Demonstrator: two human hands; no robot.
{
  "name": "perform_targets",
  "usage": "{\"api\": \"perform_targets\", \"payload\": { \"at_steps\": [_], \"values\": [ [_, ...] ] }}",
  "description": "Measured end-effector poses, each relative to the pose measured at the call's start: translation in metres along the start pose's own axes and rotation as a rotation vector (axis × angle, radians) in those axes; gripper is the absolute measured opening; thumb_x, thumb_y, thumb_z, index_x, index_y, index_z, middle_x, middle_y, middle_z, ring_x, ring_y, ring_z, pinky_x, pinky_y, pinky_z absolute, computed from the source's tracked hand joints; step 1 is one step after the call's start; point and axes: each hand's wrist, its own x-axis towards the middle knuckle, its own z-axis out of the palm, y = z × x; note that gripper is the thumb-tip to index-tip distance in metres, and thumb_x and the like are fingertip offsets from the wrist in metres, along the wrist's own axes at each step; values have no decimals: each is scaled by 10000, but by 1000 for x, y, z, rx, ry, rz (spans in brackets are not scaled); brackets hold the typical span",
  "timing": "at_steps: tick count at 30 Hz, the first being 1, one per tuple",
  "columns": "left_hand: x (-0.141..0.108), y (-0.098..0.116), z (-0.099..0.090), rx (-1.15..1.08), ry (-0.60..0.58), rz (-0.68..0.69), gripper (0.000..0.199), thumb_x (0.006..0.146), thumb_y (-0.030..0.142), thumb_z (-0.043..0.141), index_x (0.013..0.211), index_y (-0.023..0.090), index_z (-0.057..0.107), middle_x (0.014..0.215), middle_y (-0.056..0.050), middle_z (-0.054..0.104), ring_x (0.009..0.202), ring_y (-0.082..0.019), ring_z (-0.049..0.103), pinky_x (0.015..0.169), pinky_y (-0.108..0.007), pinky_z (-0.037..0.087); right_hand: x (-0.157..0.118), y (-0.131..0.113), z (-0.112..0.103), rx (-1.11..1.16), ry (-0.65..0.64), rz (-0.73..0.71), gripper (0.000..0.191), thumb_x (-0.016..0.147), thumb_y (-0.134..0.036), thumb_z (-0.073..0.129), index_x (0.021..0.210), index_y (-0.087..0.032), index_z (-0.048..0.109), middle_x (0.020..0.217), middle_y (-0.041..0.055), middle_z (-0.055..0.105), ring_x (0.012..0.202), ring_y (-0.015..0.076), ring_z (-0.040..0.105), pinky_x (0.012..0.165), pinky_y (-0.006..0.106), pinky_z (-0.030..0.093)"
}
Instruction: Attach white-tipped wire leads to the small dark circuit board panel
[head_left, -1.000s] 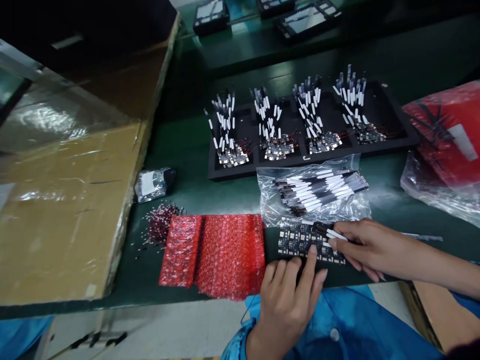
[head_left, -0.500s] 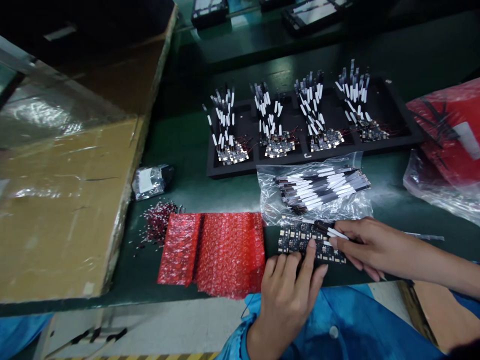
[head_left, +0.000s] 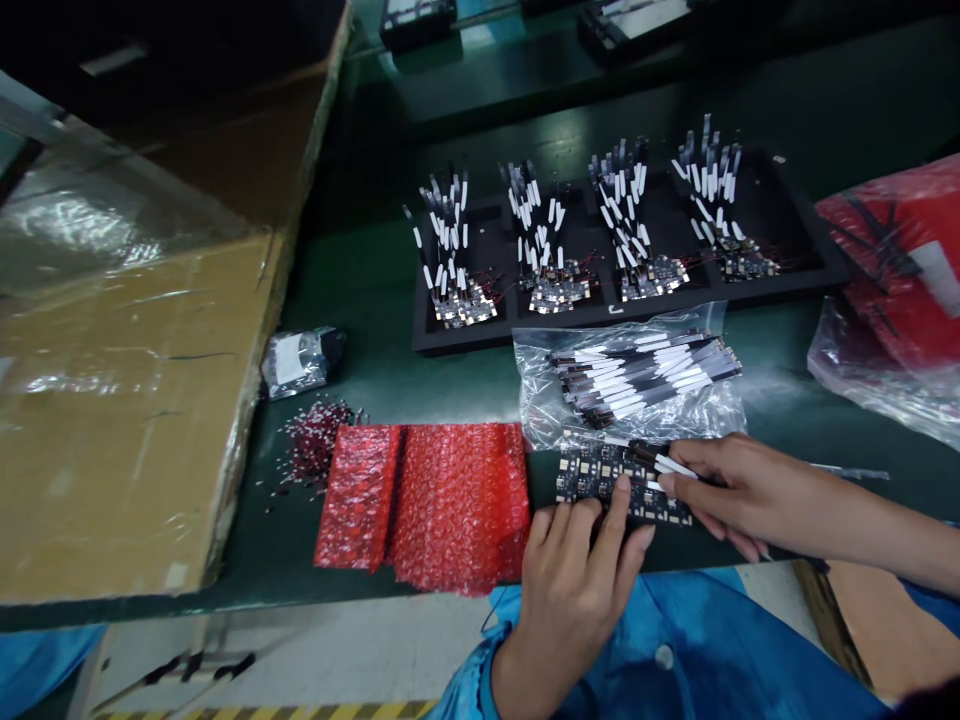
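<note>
Green bench edge (head_left: 300, 585), left hand (head_left: 577, 580) pinning circuit board (head_left: 600, 475)

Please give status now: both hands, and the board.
Left hand pressing circuit board flat. Right hand pinching strip onto it. Bag of strips close behind, red bubble wrap beside.

Circuit board (head_left: 600, 478) lies between bubble wrap (head_left: 427, 505) and tray (head_left: 622, 255).

I count four clusters of upright strip-ended boards in the black tray (head_left: 817, 270), one clear bag of loose strips (head_left: 637, 375) just in front of it, and one circuit panel (head_left: 600, 475) nearer me. Left of the panel lie one red bubble-wrap sheet (head_left: 427, 505), one small silver pouch (head_left: 300, 360) and one scatter of tiny red parts (head_left: 319, 445), too many to count.
</note>
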Motion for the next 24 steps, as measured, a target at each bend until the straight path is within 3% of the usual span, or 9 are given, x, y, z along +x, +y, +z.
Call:
{"api": "perform_targets", "payload": {
  "at_steps": [10,24],
  "values": [
    [0,0,-2,-22,-12,-24,478,941,468,605,1383,309,515,895,14,694,746,-148,636,665,-320,549,-1,0,0,9,-9,-1,318,1055,-470,518,832,-245,518,597,-80,623,395,113,615,374,184,468],
    [0,-1,2,11,-18,-3,544,934,493,613,1412,265,488,866,27,683,736,-135,606,644,-306,500,-2,-8,0,8,13,29,354,999,-496,593,763,-243,515,556,-73,622,379,131,631,368,195,459]
  ]
}}
